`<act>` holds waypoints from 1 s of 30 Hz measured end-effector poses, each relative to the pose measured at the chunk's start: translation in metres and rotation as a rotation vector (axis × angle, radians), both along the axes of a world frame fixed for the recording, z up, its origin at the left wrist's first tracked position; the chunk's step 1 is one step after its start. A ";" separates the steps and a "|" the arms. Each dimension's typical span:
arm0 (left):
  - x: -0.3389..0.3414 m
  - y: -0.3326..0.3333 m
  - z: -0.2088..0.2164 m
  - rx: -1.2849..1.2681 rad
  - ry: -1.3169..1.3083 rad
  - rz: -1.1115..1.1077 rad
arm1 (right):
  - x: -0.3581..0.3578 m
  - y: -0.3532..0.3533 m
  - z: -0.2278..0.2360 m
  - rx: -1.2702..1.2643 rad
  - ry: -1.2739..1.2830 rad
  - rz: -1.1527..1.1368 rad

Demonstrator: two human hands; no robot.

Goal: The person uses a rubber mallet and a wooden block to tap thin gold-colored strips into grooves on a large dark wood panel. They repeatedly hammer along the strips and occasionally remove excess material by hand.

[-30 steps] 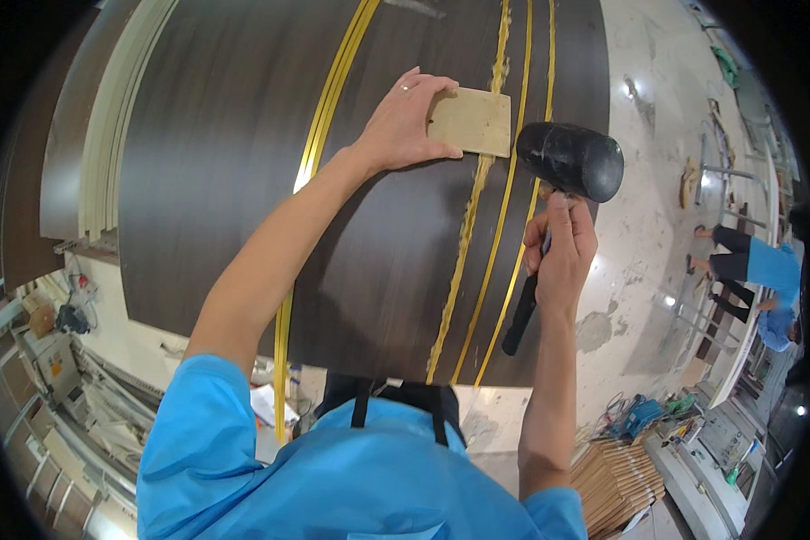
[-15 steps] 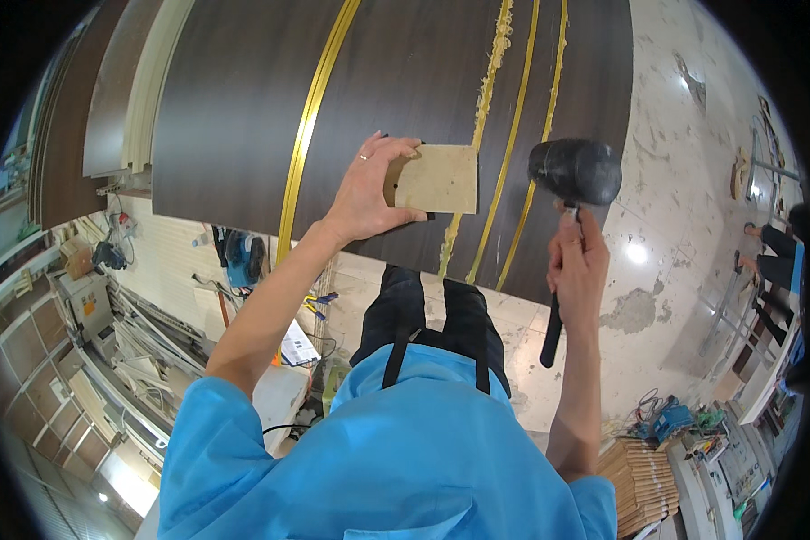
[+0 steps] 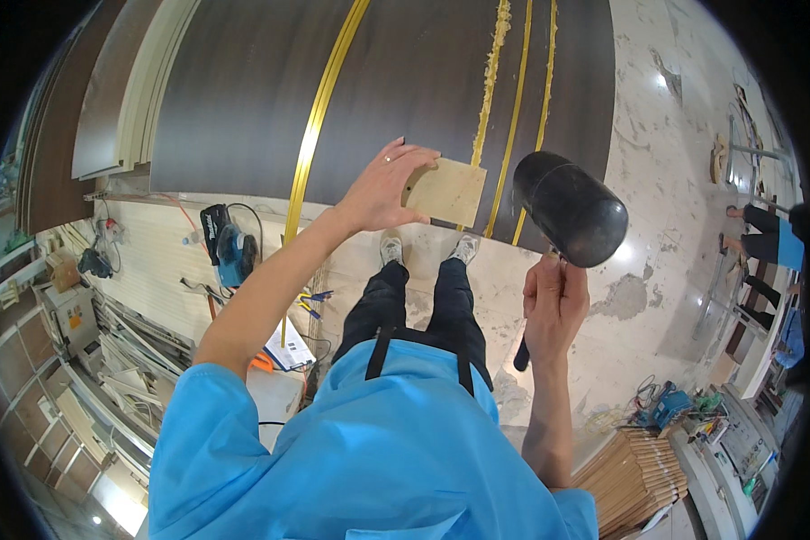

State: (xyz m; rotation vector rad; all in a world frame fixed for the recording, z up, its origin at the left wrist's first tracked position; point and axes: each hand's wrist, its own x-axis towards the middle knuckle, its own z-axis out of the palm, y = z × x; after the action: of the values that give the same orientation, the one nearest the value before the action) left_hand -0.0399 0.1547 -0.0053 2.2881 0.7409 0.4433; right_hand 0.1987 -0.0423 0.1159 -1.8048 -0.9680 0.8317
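My left hand (image 3: 382, 193) grips a small beige rectangular board (image 3: 448, 191) by its left end, thumb and fingers on opposite edges. The board lies over a yellow-gold strip (image 3: 489, 85) near the close edge of a dark wood-grain panel (image 3: 405, 90). Pale, crumbly residue lines that strip. My right hand (image 3: 555, 306) is wrapped round the handle of a black rubber mallet (image 3: 571, 209). Its head is raised to the right of the board, apart from it. Two narrower gold strips (image 3: 516, 99) run between board and mallet; a wider gold strip (image 3: 319, 108) lies to the left.
Stacked panels (image 3: 121, 99) stand at the far left. A blue power tool (image 3: 234, 252) and a clipboard (image 3: 288, 349) are at my left. Pale tiled floor (image 3: 661, 180) extends rightward, with people (image 3: 774, 238) at the far right. Wooden slats (image 3: 634, 472) lie at lower right.
The mallet has risen toward the camera, its head looming larger and tilting. My left hand and the board have shifted slightly right and nearer the panel's close edge. My shoes have come into view.
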 end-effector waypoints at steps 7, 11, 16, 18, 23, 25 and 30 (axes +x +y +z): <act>0.000 0.000 -0.002 -0.016 0.012 -0.005 | -0.051 0.006 -0.047 -0.314 -0.145 0.059; -0.002 -0.003 -0.006 0.013 -0.027 0.023 | -0.052 -0.004 -0.037 -0.130 -0.027 -0.042; -0.006 -0.003 -0.013 0.011 -0.084 0.009 | -0.061 -0.011 -0.043 -0.071 -0.080 -0.029; -0.006 -0.002 -0.012 -0.041 -0.057 -0.013 | -0.064 -0.006 -0.053 -0.191 -0.238 0.057; -0.006 -0.004 -0.011 0.017 -0.050 -0.008 | -0.059 -0.012 -0.054 -0.163 -0.059 -0.088; -0.007 -0.007 -0.013 -0.004 -0.048 0.026 | -0.062 -0.016 -0.050 -0.087 -0.009 -0.119; -0.007 -0.005 -0.013 -0.052 -0.013 0.028 | -0.066 -0.004 -0.057 -0.214 -0.310 0.065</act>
State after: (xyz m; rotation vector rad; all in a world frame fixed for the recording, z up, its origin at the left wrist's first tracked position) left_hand -0.0472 0.1492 -0.0187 2.2266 0.7704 0.4467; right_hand 0.1331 -0.0467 0.0589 -2.1407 -1.1757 0.7297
